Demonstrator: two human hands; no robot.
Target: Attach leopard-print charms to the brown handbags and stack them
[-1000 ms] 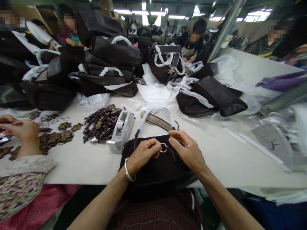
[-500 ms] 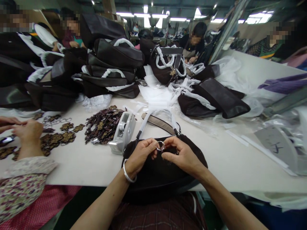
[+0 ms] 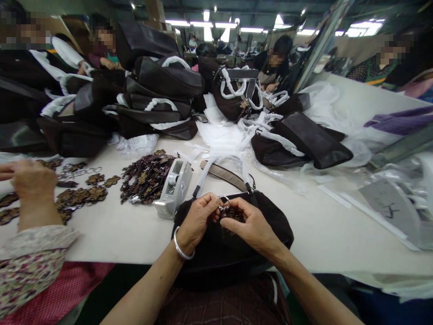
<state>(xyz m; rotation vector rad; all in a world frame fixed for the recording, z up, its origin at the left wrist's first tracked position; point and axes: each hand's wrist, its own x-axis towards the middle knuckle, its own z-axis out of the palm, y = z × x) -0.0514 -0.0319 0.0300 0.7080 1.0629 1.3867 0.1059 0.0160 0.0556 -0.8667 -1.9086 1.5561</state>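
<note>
Metal ring (image 3: 225,197) and the dark beaded charm (image 3: 233,215) joined to it, held above the dark handbag (image 3: 233,257) at the middle of the near edge of the worktop (image 3: 338,239). The left hand (image 3: 194,223) pinches the ring between thumb and fingertips; the right hand (image 3: 255,225) closes thumb and fingers around the charm, close beside the ring. How firmly the right fingers press cannot be told.

Half a second earlier, the ring shows between the hands while the charm is largely hidden; now the charm's body shows beneath and between the right fingers, and the ring sits slightly higher. The change suggests that ring and charm are being handled as one piece, with no attachment to the bag visible.

The bag stays in place, its wrapped handles (image 3: 202,178) standing toward the far edge, a taupe strap (image 3: 225,175) just behind. To its left, the tape dispenser (image 3: 175,187) and the charm pile (image 3: 145,178) are unmoved. Toward the near left corner, a co-worker's hand (image 3: 35,180) has shifted left beside flower-shaped pieces (image 3: 79,196). Stacked bags (image 3: 158,90) line the far left; another bag (image 3: 294,140) lies far right.
</note>
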